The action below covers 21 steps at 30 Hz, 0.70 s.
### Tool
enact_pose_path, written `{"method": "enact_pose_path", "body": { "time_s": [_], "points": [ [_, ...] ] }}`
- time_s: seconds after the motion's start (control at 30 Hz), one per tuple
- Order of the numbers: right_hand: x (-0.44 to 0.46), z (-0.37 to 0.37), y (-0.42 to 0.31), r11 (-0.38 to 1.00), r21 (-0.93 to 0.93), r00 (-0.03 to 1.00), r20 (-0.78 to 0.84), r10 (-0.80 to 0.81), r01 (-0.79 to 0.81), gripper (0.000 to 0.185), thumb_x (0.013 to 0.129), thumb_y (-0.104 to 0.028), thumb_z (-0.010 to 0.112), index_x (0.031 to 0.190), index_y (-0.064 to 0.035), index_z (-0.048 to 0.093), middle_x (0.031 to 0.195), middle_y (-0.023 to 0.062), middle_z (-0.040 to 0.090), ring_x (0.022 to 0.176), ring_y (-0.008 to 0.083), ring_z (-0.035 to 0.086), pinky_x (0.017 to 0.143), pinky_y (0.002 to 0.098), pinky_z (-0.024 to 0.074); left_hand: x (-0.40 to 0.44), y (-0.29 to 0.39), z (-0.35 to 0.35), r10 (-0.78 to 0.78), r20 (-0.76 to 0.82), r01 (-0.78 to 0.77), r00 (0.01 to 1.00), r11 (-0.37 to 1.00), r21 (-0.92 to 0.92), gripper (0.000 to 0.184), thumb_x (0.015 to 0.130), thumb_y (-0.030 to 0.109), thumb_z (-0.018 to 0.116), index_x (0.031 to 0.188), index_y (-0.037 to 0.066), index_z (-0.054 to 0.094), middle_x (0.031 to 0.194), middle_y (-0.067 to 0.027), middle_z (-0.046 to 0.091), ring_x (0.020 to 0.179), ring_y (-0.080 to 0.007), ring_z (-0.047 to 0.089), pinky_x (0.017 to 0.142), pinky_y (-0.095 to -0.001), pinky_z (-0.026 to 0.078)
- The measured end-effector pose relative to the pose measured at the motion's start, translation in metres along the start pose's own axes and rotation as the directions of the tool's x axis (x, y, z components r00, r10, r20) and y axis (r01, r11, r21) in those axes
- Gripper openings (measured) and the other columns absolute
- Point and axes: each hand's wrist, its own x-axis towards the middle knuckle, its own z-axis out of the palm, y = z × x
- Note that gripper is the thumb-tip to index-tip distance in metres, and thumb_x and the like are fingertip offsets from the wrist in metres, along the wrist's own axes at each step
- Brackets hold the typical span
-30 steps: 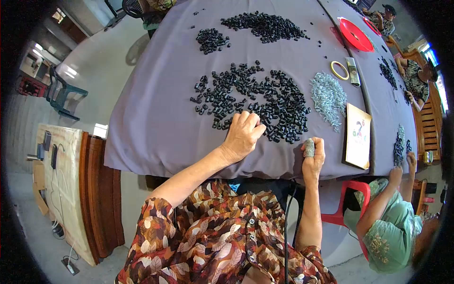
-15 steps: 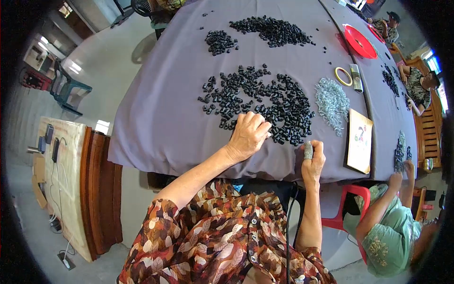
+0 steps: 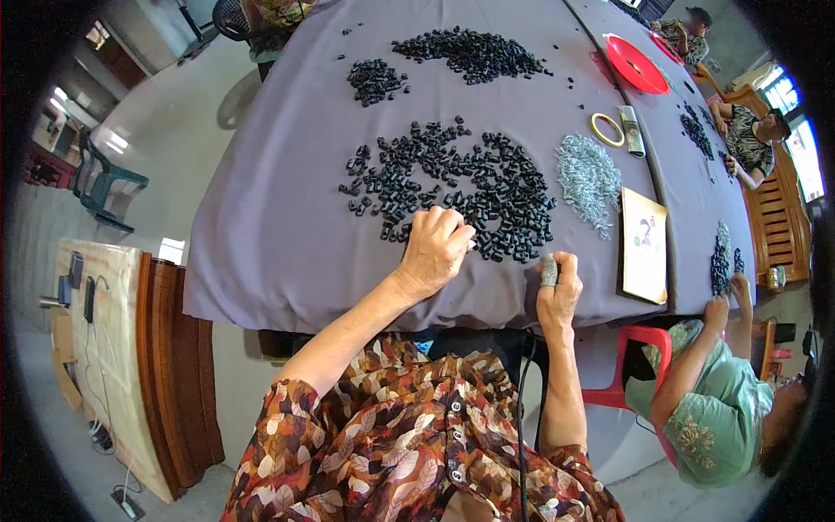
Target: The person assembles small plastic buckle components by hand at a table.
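Note:
My left hand [image 3: 435, 248] is at the near edge of a spread of small black pieces [image 3: 513, 187] on the grey cloth-covered table. Its fingers are curled together, and what they hold, if anything, is hidden. To the right, my right hand [image 3: 559, 287] is closed above the table's front edge, just short of the black pieces. A grey wrap [image 3: 549, 270] covers one of its digits. Whatever it grips is too small or hidden to name. A pile of small clear-silvery pieces [image 3: 588, 184] lies beyond this hand.
A flat printed box or board [image 3: 644, 248] lies right of my hands. Behind it are a tape roll [image 3: 607, 130] and a red tray [image 3: 635, 65]. More black pieces [image 3: 470, 54] are heaped farther back. A person in green [image 3: 718, 400] sits at the right.
The whole view has shifted slightly, so the table and piles appear farther left. Both hands keep nearly the same closed poses and places beside the black pieces.

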Motion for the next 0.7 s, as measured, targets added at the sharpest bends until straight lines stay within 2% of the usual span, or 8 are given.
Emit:
{"method": "enact_pose_path", "body": {
  "time_s": [0.17,0.37,0.47,0.57,0.7],
  "points": [
    [0.002,-0.007,0.002,0.990,-0.118,0.997,-0.013,0.078,-0.079,0.004,0.086,-0.004,0.048,0.089,-0.0034,0.047,0.067,0.0142,0.059,0.063,0.0329,0.059,0.058,0.0387,0.0443,0.001,0.001,-0.003,-0.021,0.025,0.021,0.999,1.000,-0.001,0.021,0.067,0.010,0.068,0.086,0.009,0.059,0.085,-0.0030,0.050,0.083,-0.0206,0.048,0.073,-0.0347,0.034],
    [0.011,-0.012,0.008,0.989,-0.142,0.998,-0.061,0.035,-0.044,0.006,0.086,-0.003,0.046,0.091,-0.0025,0.048,0.068,0.0153,0.059,0.065,0.0354,0.058,0.061,0.0396,0.0444,0.001,0.001,-0.003,-0.018,0.035,0.018,0.999,1.000,-0.003,0.021,0.068,0.011,0.069,0.086,0.009,0.060,0.086,-0.0032,0.049,0.084,-0.0208,0.047,0.074,-0.0351,0.034],
    [0.011,-0.011,0.006,0.988,-0.143,0.993,-0.095,-0.072,0.058,0.005,0.088,-0.004,0.045,0.091,-0.0022,0.048,0.070,0.0149,0.060,0.065,0.0328,0.059,0.061,0.0383,0.0448,0.001,0.002,-0.004,-0.027,0.036,0.027,0.999,1.000,-0.014,0.022,0.068,0.011,0.069,0.087,0.009,0.059,0.086,-0.0032,0.049,0.084,-0.0208,0.047,0.074,-0.0349,0.034],
    [0.008,-0.008,-0.001,0.999,-0.030,0.996,-0.085,0.018,-0.020,0.005,0.088,-0.005,0.045,0.089,-0.0020,0.049,0.069,0.0133,0.060,0.064,0.0292,0.059,0.062,0.0364,0.0450,0.002,0.002,-0.006,-0.035,0.054,0.035,0.998,0.999,-0.016,0.024,0.067,0.011,0.069,0.089,0.009,0.060,0.087,-0.0031,0.050,0.085,-0.0209,0.047,0.074,-0.0350,0.034],
    [0.005,-0.010,-0.006,0.988,0.008,0.988,0.012,0.154,-0.154,0.005,0.088,-0.008,0.048,0.090,-0.0024,0.049,0.073,0.0130,0.062,0.068,0.0268,0.061,0.064,0.0346,0.0458,0.002,0.000,-0.006,0.020,0.044,-0.019,0.999,0.999,-0.042,0.030,0.068,0.011,0.069,0.097,0.008,0.058,0.096,-0.0048,0.052,0.093,-0.0204,0.049,0.077,-0.0356,0.035]
  ]
}}
